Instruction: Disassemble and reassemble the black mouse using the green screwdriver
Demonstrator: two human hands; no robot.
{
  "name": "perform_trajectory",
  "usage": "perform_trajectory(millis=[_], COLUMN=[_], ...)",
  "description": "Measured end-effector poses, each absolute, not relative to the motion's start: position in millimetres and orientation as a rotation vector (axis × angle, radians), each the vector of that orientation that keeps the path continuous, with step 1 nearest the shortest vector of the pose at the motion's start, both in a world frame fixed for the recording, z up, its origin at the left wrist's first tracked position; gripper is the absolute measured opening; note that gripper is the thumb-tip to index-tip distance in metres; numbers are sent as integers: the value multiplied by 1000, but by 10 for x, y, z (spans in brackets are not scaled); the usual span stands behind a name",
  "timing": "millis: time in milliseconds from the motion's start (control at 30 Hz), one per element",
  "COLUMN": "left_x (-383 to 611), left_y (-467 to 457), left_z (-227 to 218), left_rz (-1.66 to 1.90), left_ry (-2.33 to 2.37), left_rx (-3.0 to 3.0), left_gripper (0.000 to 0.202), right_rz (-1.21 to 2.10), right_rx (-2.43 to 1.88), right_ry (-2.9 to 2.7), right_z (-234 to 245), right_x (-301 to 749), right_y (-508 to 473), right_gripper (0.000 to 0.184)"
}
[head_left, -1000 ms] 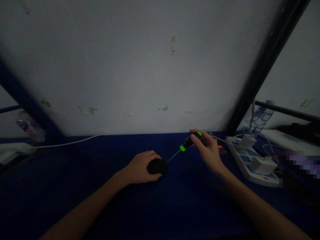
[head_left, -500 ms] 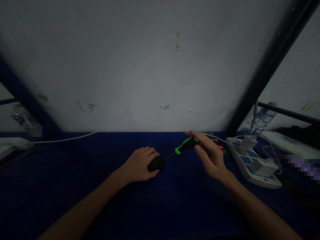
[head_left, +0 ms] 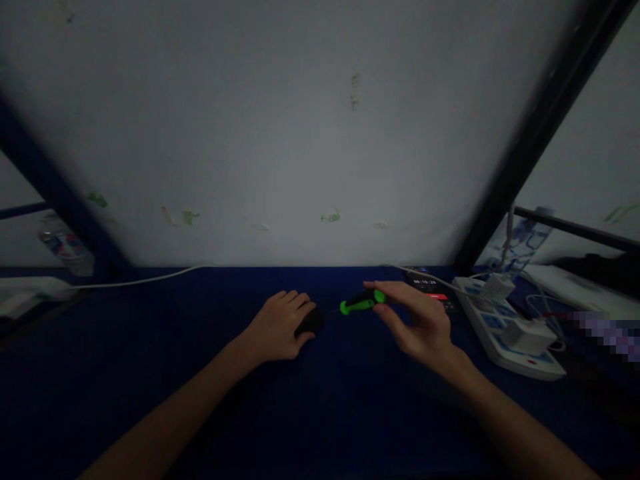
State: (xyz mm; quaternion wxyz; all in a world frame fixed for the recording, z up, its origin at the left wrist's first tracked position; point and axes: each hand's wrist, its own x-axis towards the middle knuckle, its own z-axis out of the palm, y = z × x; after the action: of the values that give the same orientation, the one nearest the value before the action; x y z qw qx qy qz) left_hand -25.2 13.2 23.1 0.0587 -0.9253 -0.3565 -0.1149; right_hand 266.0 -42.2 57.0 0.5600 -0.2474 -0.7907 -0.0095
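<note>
My left hand (head_left: 279,327) is curled over a small, rounded black object (head_left: 310,323), possibly a computer mouse, and covers most of it. My right hand (head_left: 420,325) holds a screwdriver (head_left: 361,302) with a black and bright green handle between thumb and fingers. The screwdriver's thin shaft points left towards the black object. It is barely visible in the dim light, and I cannot tell whether its tip touches the object.
Both hands are above a dark blue tabletop (head_left: 165,373) set against a white wall (head_left: 260,147). At right are a phone showing a timer (head_left: 427,288) and a white power strip (head_left: 503,327) with white plugs. A white cable (head_left: 145,280) runs along the back.
My right hand has moved down and left, bringing the screwdriver closer to the black object. The shaft now looks shorter. My left hand stays on the object.
</note>
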Motion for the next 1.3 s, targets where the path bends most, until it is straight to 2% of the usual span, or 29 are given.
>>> perform_trajectory(millis=[133, 300, 467, 667, 833, 1033, 1200, 1300], left_x=[-258, -266, -296, -271, -119, -3, -19, -24], left_y=[140, 153, 197, 260, 204, 150, 175, 188], left_z=[225, 223, 215, 100, 16, 2, -11, -17], left_rz=[-369, -401, -503, -658, -745, -770, -778, -770], left_ry=[-1083, -1085, -1073, -1116, -1114, -1069, -1057, -1078], left_rx=[-2811, -2824, -2910, -2925, -2921, -2952, -2962, -2957], left_gripper=[50, 51, 51, 49, 54, 48, 47, 47], right_rz=[-70, -76, -179, -142, -215, -164, -200, -143], right_rx=[-598, -563, -509, -450, -479, -430, -426, -439], right_ry=[-1915, -1939, -1911, -1993, -1924, -1964, -1957, -1989], right_z=[563, 553, 540, 560, 603, 601, 591, 627], right_x=[2675, 2693, 2665, 2549, 2488, 2460, 2460, 2447], right_y=[-422, -425, -456, -567, -652, -691, -712, -724], right_gripper=[50, 58, 50, 60, 51, 64, 52, 55])
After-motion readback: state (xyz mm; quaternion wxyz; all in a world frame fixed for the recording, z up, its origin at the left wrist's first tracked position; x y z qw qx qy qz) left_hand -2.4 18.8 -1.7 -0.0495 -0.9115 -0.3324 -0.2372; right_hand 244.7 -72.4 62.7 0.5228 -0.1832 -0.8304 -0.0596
